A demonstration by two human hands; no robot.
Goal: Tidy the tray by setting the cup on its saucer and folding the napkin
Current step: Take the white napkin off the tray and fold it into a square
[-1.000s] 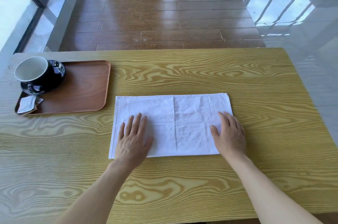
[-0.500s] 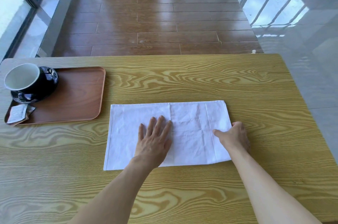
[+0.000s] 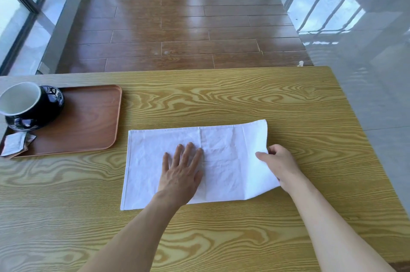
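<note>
the napkin [image 3: 221,160] lies on the table [image 3: 244,103] in front of the person, right of the tray [image 3: 88,120]. the cup [image 3: 24,103] sits on its saucer [image 3: 52,103] at the tray's far left; packets [image 3: 14,145] lie just nearer. the left hand [image 3: 180,176] rests flat on the napkin's middle. the right hand [image 3: 281,164] pinches its right edge, lifted off the table.
</note>
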